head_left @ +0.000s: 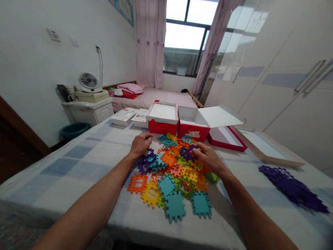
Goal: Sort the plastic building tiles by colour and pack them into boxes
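While the cloth-covered counter (85,173) carried a heap of notched tiles (168,159), the left hand (141,143) lay curled beside it, its grip unclear, and the right hand (207,158) pinched a purple tile (187,153) atop the heap; hasty lifting could have scattered overlapping pieces.

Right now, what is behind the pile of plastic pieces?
Behind the pile stand a red box topped by a white tray, and an open box. The tablecloth right behind them is hidden.
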The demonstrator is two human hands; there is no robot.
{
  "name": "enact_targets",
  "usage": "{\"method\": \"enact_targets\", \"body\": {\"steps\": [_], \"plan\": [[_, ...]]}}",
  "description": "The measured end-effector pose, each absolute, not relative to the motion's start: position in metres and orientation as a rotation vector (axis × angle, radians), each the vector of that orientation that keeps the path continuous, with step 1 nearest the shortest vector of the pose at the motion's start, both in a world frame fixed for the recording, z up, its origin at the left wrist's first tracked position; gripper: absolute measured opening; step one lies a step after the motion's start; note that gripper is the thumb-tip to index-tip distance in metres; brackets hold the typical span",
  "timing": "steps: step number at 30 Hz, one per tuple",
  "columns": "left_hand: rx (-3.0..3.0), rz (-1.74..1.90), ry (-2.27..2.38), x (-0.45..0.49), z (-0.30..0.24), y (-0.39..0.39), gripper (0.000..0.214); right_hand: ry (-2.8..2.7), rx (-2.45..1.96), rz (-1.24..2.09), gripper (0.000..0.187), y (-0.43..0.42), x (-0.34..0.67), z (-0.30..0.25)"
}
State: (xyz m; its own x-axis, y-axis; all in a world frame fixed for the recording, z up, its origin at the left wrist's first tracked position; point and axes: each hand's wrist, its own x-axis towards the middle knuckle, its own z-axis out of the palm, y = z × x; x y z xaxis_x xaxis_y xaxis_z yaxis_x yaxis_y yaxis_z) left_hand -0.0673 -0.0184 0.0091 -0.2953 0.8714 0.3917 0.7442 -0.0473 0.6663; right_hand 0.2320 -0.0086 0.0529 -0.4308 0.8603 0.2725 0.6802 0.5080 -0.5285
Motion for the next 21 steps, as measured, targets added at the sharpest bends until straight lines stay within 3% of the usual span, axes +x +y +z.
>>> {"method": "enact_targets", "body": {"steps": [12,21], "plan": [[1.625,1.340,2.106,-0.076,0.010,-0.015,0.031,-2.375,-1.036,0.352,0.011,-0.016,0.215,0.042],[1.575,1.397,2.054,-0.078,0.005,-0.012,0.030,-1.757,-0.994,1.137,0.031,-0.006,0.226,0.044]]}}
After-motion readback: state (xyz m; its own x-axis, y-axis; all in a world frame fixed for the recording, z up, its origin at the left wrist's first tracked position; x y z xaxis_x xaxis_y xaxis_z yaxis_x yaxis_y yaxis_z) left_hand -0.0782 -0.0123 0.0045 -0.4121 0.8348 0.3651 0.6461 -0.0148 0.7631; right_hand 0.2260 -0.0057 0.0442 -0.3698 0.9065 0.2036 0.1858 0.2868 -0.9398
